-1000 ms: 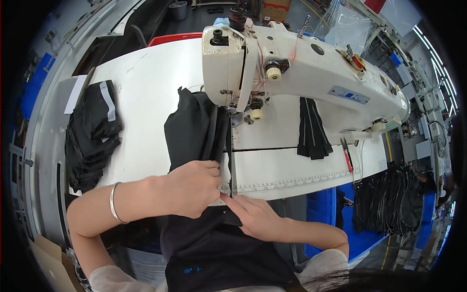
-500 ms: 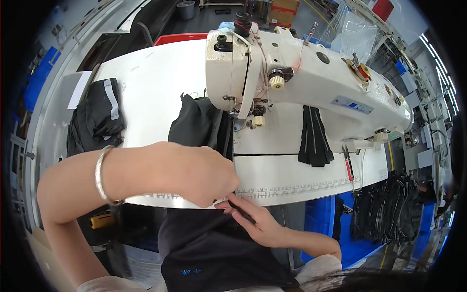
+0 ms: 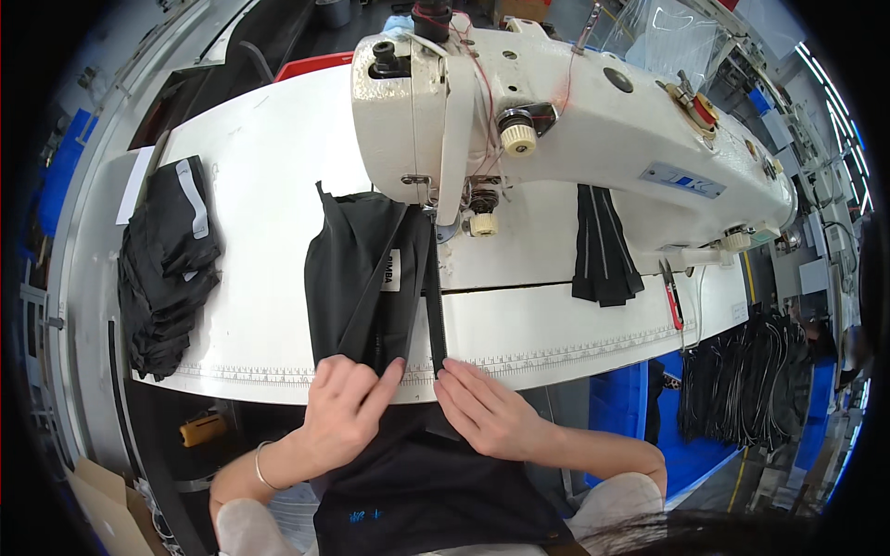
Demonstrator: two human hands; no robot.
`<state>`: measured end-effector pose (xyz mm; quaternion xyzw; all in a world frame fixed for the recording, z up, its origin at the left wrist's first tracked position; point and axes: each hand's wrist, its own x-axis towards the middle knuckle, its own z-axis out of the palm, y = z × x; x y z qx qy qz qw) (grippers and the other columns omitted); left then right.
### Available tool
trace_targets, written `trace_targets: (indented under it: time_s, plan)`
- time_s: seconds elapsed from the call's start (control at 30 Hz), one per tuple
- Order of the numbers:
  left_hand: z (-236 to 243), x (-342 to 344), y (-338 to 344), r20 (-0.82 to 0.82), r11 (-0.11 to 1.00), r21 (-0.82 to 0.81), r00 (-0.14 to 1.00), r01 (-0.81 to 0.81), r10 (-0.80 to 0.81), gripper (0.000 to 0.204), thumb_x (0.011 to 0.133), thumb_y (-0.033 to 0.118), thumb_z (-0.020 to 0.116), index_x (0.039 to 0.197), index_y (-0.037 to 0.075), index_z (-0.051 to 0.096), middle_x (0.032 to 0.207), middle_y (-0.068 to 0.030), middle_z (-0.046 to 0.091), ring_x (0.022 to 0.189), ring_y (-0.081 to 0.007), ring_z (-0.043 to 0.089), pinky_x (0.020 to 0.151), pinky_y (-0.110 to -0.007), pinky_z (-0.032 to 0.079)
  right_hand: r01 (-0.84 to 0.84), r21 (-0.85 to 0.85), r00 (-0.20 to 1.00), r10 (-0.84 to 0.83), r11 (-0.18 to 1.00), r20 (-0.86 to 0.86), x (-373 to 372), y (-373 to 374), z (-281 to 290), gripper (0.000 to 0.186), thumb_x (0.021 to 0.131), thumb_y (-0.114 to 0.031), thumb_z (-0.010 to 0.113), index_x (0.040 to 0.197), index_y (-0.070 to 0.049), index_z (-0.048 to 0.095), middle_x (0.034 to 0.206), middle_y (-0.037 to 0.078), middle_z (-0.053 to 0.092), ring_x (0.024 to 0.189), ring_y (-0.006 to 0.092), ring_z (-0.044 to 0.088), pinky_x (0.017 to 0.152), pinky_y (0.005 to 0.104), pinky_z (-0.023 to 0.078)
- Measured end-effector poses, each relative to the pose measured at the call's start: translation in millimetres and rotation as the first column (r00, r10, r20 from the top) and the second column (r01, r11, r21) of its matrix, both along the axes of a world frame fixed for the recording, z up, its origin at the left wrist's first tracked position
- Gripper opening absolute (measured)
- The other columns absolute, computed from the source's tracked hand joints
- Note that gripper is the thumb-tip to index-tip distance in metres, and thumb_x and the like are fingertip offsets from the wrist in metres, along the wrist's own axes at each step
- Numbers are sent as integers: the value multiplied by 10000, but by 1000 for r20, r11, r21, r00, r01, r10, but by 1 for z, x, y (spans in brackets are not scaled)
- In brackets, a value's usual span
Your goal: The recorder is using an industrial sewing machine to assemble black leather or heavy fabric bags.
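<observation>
A white sewing machine stands over the table. Under its needle end lies a black fabric piece, with a pale label on it, stretching toward me. My left hand grips the near end of this fabric, fingers closed on it at the table's front edge. A narrow black zipper strip runs from beside the presser foot straight toward me, along the fabric's right side. Its near end is pinched in the closed fingertips of my right hand. The strip and the fabric lie slightly apart near my hands.
Folded black fabric pieces are stacked at the table's left. Several zipper strips lie under the machine arm, with red-handled thread snips nearby. A ruler strip follows the front edge. Dark strips hang over a blue bin at right.
My left hand has drawn back from across the fabric and away from my right hand, uncovering the label and strip. Both hands are now apart, each on its own piece.
</observation>
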<state>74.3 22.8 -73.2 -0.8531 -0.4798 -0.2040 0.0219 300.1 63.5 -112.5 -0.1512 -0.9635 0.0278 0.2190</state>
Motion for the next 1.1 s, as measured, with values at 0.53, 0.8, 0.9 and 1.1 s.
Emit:
trace_targets:
  time_s: [0.53, 0.8, 0.9, 1.1]
  plan:
    - [44, -7, 37, -22, 965, 119, 973, 233, -232, 292, 576, 14, 643, 859, -60, 654, 776, -73, 532, 724, -184, 562, 583, -270, 464, -19, 27, 999, 18, 999, 42, 5, -1, -4, 263, 748, -33, 591, 969, 106, 616, 1047, 207, 603, 1081, 353, 585, 935, 416, 510]
    - [-38, 17, 8, -38, 965, 162, 979, 206, -203, 255, 648, 67, 619, 876, -31, 676, 865, -91, 604, 783, -194, 573, 673, -288, 481, -59, 30, 997, 61, 998, -47, 9, 3, -12, 306, 766, -116, 554, 994, 79, 615, 1061, 206, 598, 1083, 361, 581, 988, 443, 463]
    - [-38, 16, 8, -18, 969, 148, 980, 196, -196, 255, 657, 49, 612, 889, -35, 674, 875, -93, 604, 769, -191, 567, 664, -296, 482, -54, 56, 997, 57, 997, -57, 9, 4, -15, 299, 762, -117, 557, 982, 75, 620, 1057, 200, 600, 1074, 355, 585, 981, 438, 469]
    - [-2, 1, 19, 461, 958, -281, 884, 60, 79, 330, 628, -31, 609, 947, -1, 687, 946, -90, 616, 717, -188, 547, 600, -282, 453, -93, 78, 995, 95, 993, -21, 9, 8, -9, 287, 751, -118, 559, 952, 73, 633, 1041, 191, 605, 1039, 335, 597, 963, 432, 478]
